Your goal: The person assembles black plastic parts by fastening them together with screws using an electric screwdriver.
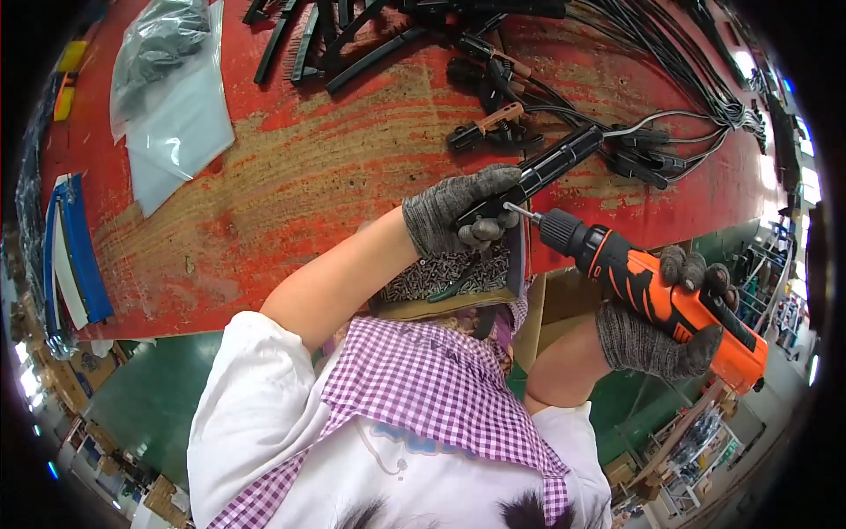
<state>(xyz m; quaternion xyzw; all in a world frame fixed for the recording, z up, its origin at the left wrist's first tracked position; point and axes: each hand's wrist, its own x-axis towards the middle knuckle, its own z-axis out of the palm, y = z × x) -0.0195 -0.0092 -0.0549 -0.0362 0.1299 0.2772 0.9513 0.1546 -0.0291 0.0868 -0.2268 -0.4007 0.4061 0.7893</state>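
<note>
My left hand (458, 207), in a dark grey knit glove, is closed around a long black plastic handle (564, 161). The handle slants up to the right above the table edge, and a grey cable seems to run from its far end. My right hand (652, 344), gloved alike, wraps round an orange and black cordless drill (641, 275). Its bit points left, with the tip at the side of the handle by my left fingers; whether it touches a screw is hidden. Below my left hand, an open box (432, 309) holds many small metal screws and a thin green tool.
Clamps with copper-coloured jaws (499, 119) and black plastic parts (308, 40) lie at the far side of the worn red table (291, 203). A bundle of cables (679, 62) spreads at the far right. Clear plastic bags (176, 141) and a blue-edged stack (75, 251) lie left.
</note>
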